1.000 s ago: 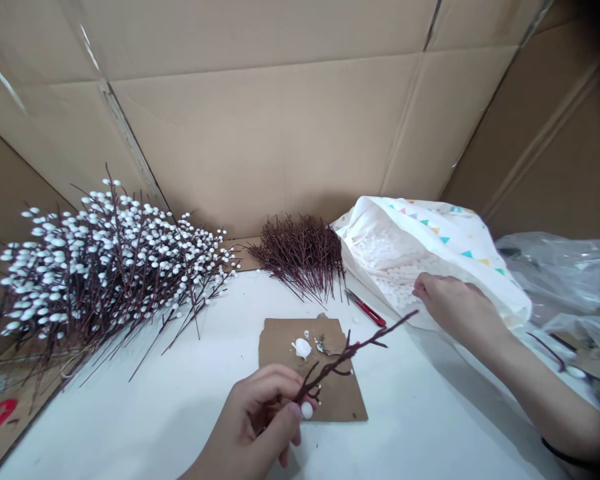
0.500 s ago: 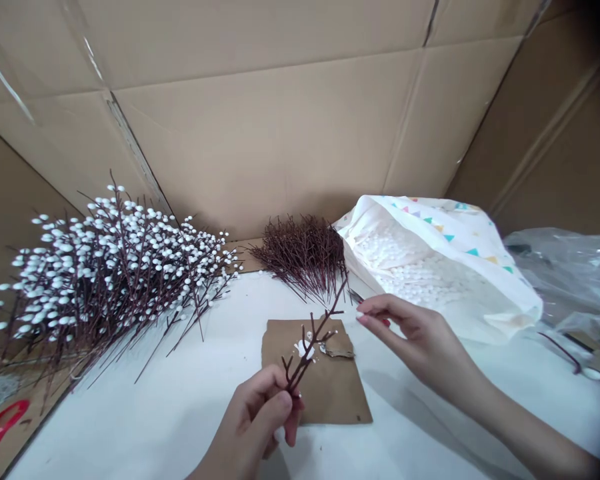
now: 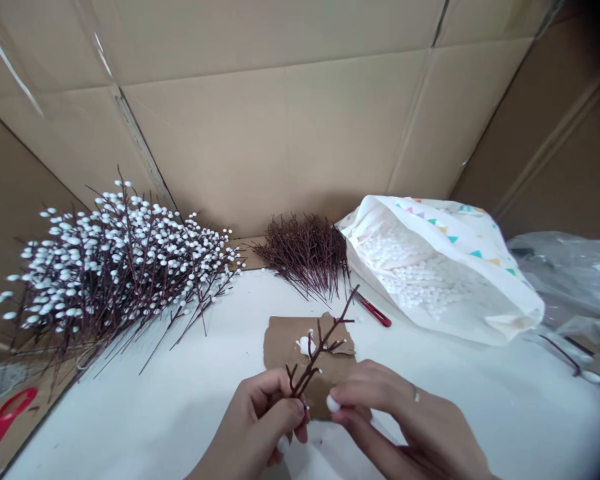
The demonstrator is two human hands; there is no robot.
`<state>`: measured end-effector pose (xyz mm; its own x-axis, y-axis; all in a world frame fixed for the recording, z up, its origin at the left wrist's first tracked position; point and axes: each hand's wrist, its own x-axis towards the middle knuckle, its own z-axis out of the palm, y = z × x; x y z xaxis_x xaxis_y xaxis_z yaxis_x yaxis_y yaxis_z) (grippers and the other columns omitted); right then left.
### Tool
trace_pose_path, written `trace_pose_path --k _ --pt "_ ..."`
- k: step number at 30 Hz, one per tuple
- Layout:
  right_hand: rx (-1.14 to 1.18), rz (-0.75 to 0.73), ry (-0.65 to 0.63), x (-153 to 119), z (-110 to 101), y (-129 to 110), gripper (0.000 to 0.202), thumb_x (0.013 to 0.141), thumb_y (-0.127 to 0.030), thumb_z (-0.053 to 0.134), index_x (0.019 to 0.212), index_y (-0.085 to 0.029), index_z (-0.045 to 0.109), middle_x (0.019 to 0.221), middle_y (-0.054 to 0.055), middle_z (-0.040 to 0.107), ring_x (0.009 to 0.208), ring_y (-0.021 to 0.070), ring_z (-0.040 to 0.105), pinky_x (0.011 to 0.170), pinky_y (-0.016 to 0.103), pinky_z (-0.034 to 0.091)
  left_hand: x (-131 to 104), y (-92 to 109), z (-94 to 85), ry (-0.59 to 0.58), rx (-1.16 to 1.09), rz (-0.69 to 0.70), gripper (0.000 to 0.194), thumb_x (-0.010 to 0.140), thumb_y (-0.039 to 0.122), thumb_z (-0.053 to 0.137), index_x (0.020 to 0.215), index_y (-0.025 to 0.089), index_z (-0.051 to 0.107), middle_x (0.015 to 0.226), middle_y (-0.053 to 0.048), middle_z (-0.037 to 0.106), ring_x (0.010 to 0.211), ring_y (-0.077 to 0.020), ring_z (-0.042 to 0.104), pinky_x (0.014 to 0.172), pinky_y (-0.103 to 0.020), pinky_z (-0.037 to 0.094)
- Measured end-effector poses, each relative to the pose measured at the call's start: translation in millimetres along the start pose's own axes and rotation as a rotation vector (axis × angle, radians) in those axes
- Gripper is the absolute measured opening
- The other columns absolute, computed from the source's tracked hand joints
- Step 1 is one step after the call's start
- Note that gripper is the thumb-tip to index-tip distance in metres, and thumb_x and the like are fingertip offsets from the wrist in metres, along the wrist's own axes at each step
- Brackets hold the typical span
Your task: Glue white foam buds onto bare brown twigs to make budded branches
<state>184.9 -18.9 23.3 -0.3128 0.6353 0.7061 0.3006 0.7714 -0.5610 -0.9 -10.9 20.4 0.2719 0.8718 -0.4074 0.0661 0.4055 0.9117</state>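
Observation:
Pinched in my left hand (image 3: 265,420) is a dark brown branched twig (image 3: 320,347), tilted up to the right over a brown cardboard piece (image 3: 285,333). Below those fingers a white ball (image 3: 283,445) shows, partly covered. My right hand (image 3: 395,420) holds another small white ball (image 3: 333,403) between thumb and fingertips, just right of the twig and apart from it. White paste (image 3: 306,345) lies on the cardboard, and a few twig tips look white. A red-handled tool (image 3: 375,311) rests on the white table beyond.
White-tipped branches (image 3: 125,260) are heaped at the left, bare brown twigs (image 3: 307,253) at the back middle. An open patterned bag (image 3: 500,293) holds many white balls (image 3: 420,280). A red ring-handled tool (image 3: 13,413) lies front left. Clear plastic (image 3: 570,267) sits right.
My right hand has come down and toward the twig, now with a white ball at its fingertips. The red-handled tool shows more fully. My left hand still holds the twig, shifted slightly right and down.

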Motion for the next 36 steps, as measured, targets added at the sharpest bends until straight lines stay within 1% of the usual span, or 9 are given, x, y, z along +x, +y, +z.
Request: trace_pose_path --k 3,6,12,20,23,27,30,32,36 --pt "0.045 0.003 0.040 -3.3 10.4 4.3 0.029 0.079 0.000 0.060 0.098 -0.022 0.060 0.077 0.003 0.072 0.068 0.0137 0.069 0.062 0.020 0.058 -0.5 -0.3 0.7 0.009 0.013 0.013 0.016 0.063 0.032 0.061 0.060 0.018 0.054 0.052 0.002 0.053 0.048 -0.0092 0.038 0.045 -0.021 0.029" --pt "0.069 0.011 0.063 -5.3 15.4 7.8 0.030 0.079 -0.001 0.060 0.099 -0.022 0.061 0.076 0.002 0.072 0.067 0.0136 0.068 0.062 0.020 0.059 -0.4 0.9 2.2 0.013 0.029 0.016 0.017 0.063 0.032 0.062 0.059 0.018 0.053 0.052 0.003 0.053 0.048 -0.0092 0.038 0.045 -0.021 0.029" --pt "0.050 -0.016 0.019 -7.3 14.0 6.7 0.031 0.081 0.001 0.057 0.103 -0.020 0.060 0.080 0.006 0.071 0.072 0.0143 0.068 0.063 0.021 0.059 0.8 0.5 3.4 0.017 0.039 0.016 0.017 0.065 0.032 0.061 0.060 0.019 0.051 0.052 0.003 0.054 0.048 -0.0091 0.038 0.044 -0.021 0.028" --pt "0.078 -0.019 -0.010 -11.2 18.6 10.9 0.036 0.081 0.003 0.054 0.109 -0.020 0.057 0.081 0.006 0.070 0.074 0.0139 0.067 0.065 0.022 0.058 0.6 -0.3 3.6 0.011 0.036 0.046 0.018 0.068 0.031 0.061 0.061 0.018 0.051 0.057 0.001 0.056 0.050 -0.0088 0.040 0.045 -0.021 0.030" --pt "0.079 -0.015 -0.020 -11.5 19.3 11.8 0.037 0.081 0.004 0.053 0.108 -0.020 0.057 0.079 0.005 0.069 0.073 0.0140 0.067 0.066 0.022 0.058 1.9 -2.1 4.4 0.010 0.014 0.065 0.022 0.067 0.033 0.065 0.060 0.018 0.050 0.057 0.003 0.054 0.047 -0.0077 0.039 0.044 -0.020 0.033" --pt "0.033 -0.017 -0.017 -12.7 19.6 11.3 0.036 0.080 0.003 0.055 0.107 -0.020 0.058 0.082 0.006 0.070 0.074 0.0152 0.068 0.066 0.023 0.059 1.6 -4.4 5.2 0.016 0.040 0.058 0.030 0.067 0.039 0.068 0.060 0.019 0.046 0.048 0.006 0.047 0.041 -0.0072 0.041 0.041 -0.019 0.034" --pt "0.026 -0.036 0.004 -13.9 20.5 12.3 0.033 0.079 0.003 0.056 0.105 -0.017 0.058 0.082 0.007 0.070 0.073 0.0150 0.068 0.066 0.022 0.059 0.9 -5.3 5.8 0.013 0.035 0.058 0.033 0.068 0.042 0.068 0.060 0.019 0.045 0.050 0.005 0.050 0.043 -0.0085 0.047 0.041 -0.019 0.036" --pt "0.025 -0.030 0.020 -14.7 21.3 13.6 0.031 0.079 0.002 0.057 0.103 -0.017 0.059 0.082 0.007 0.070 0.074 0.0148 0.068 0.067 0.022 0.059 1.4 -6.0 6.0 0.011 0.027 0.066 0.032 0.068 0.041 0.068 0.061 0.018 0.047 0.052 0.004 0.052 0.045 -0.0093 0.050 0.041 -0.019 0.038" --pt "0.036 -0.015 0.018 -15.5 22.8 16.2 0.028 0.079 0.003 0.057 0.100 -0.016 0.061 0.082 0.007 0.072 0.077 0.0143 0.070 0.071 0.020 0.059 3.3 -8.5 5.7 0.022 0.028 0.072 0.028 0.069 0.036 0.069 0.061 0.017 0.049 0.050 0.005 0.051 0.045 -0.0087 0.049 0.042 -0.017 0.038"
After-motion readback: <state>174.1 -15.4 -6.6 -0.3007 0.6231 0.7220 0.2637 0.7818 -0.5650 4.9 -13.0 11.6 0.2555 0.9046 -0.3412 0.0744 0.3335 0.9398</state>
